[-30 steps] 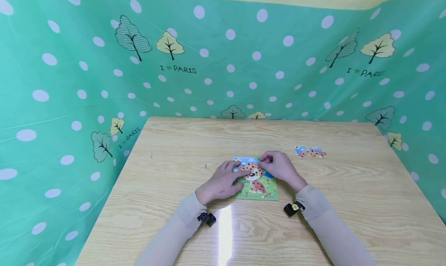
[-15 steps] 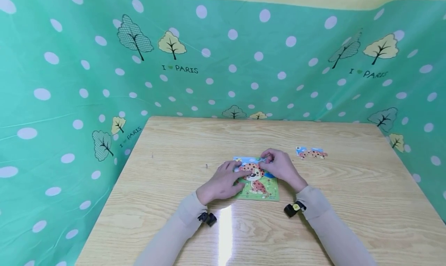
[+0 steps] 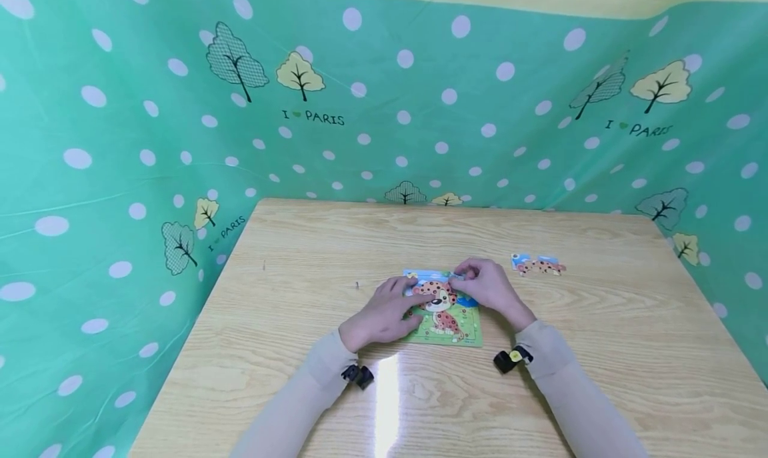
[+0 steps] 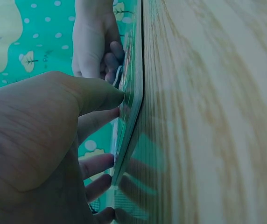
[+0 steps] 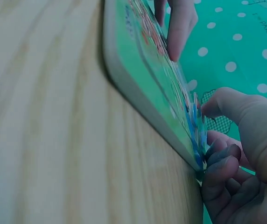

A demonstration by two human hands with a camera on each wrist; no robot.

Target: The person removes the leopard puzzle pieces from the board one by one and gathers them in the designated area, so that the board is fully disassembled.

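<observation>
A jigsaw puzzle board [image 3: 447, 331] with a spotted leopard cub on green grass lies flat on the table. My left hand [image 3: 384, 315] rests on its left part, fingers spread, the thumb near the lower edge in the left wrist view. At the upper right corner of the board, my right hand [image 3: 485, 285] pinches a puzzle piece [image 4: 118, 77] between thumb and fingers. In the right wrist view the thumb and curled fingers meet at the board's far corner, where the piece stands a little proud. Most of that piece is hidden by the fingers.
Several loose puzzle pieces [image 3: 538, 265] with spotted fur and blue sky lie together on the wooden table [image 3: 288, 278], right of the board. Behind and beside the table hangs a green dotted curtain [image 3: 372, 111].
My right hand has shifted slightly at the board's upper right corner, and the piece's raised edge shows less under the fingers. My left hand keeps its place on the board.
</observation>
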